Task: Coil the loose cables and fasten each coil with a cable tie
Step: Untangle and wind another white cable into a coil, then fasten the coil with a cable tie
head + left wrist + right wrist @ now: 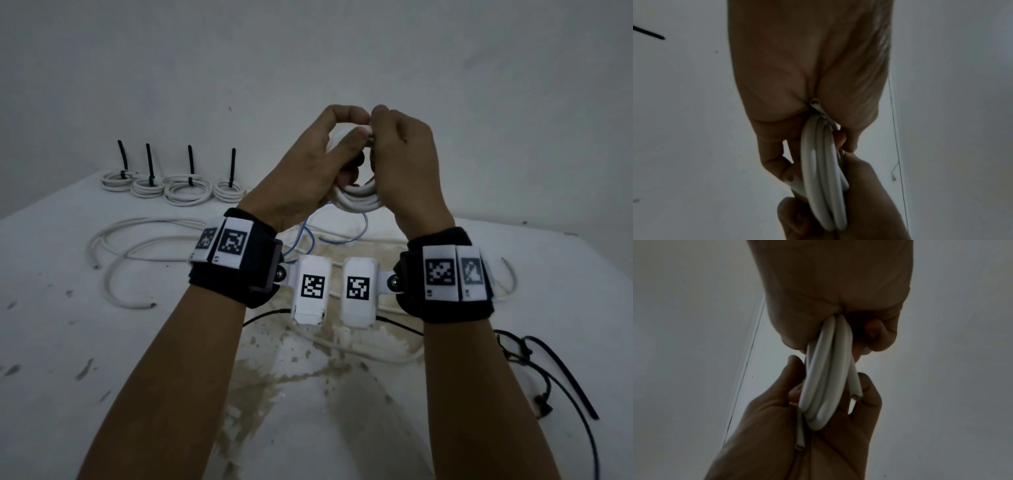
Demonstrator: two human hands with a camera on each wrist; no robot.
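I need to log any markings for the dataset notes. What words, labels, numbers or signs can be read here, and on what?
No readable words, brands or numbers.
Black-and-white square code markers, not text: on the left wristband, the right wristband and both white camera housings.
Coiled white cable: no legible print.

In the centre of the head view, raised above the table, the left hand and right hand close on a coil of cable held between them, left hand on its left side, right hand on its right. At the upper left, four tied coils lie in a row along the table's far edge. Below them, at mid left, loose cables sprawl on the table. More cable runs under the wrists. At the lower right, loose cable ties lie near the table's right edge.
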